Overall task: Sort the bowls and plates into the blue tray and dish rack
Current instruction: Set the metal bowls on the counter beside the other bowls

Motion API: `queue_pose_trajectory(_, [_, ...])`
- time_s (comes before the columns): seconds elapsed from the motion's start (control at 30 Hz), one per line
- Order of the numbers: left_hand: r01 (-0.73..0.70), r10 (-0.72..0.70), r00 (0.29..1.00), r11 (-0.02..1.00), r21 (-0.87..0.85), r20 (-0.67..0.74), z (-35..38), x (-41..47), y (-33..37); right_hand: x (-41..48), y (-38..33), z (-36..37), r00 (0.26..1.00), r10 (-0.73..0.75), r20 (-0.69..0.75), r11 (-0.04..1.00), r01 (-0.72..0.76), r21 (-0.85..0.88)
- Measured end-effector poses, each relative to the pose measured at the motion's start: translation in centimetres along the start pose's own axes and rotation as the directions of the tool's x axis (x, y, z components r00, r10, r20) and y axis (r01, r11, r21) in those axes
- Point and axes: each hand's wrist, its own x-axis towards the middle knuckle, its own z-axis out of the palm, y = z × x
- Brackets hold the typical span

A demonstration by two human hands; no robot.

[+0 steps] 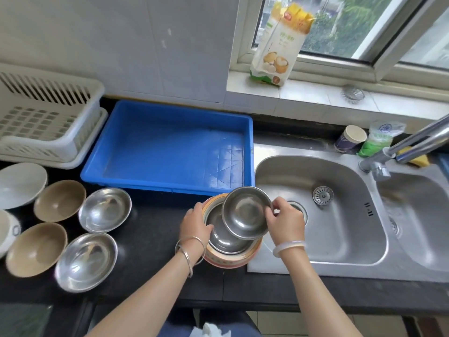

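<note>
My right hand (285, 220) pinches the rim of a small steel bowl (245, 211), lifted and tilted above a stack. The stack is a patterned bowl (233, 260) with another steel bowl (224, 238) nested inside, and my left hand (195, 226) grips its left rim. An empty blue tray (170, 147) lies just behind the stack. The white dish rack (43, 117) stands at the far left. On the counter to the left sit two steel bowls (105, 209) (86, 261), two tan bowls (59, 200) (36, 249) and a white plate (20, 183).
A double steel sink (340, 215) with a faucet (408, 147) lies to the right. A paper cup (351, 138), a green bag (379, 139) and a yellow sponge (416, 158) stand behind it. A flour bag (279, 42) is on the windowsill. A white dish's edge (7, 231) shows at far left.
</note>
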Motion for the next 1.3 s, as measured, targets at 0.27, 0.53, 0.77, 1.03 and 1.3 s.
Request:
queue_pose_trajectory(0.27, [0.004, -0.003, 1.000, 0.998, 0.066, -0.012, -0.4, 0.1, 1.1, -0.7, 0.9, -0.7, 0.998, 0.039, 0.041, 0.997, -0.042, 0.062])
queue_pose_trajectory(0.53, [-0.078, 0.082, 0.985, 0.996, 0.032, -0.150, -1.0, -1.0, 1.2, -0.2, 1.2, -2.2, 0.997, 0.065, 0.052, 0.985, -0.072, 0.158])
queue_pose_trajectory(0.77, [-0.079, 0.062, 0.963, 0.995, -0.056, -0.262, -1.5, -1.4, 2.0, 0.3, 1.2, -3.1, 0.988, 0.041, 0.149, 0.971, -0.075, 0.227])
queue_pose_trajectory(1.03, [-0.048, -0.023, 0.937, 0.980, -0.194, -0.350, -5.1, -2.3, 1.0, 1.4, -2.2, -3.6, 0.979, -0.082, 0.184, 0.942, 0.016, 0.335])
queue_pose_trajectory(1.3, [0.065, -0.184, 0.900, 0.953, -0.295, -0.396, -9.4, -4.6, -5.8, 1.0, -7.8, 1.0, 0.935, -0.133, 0.330, 0.912, -0.015, 0.409])
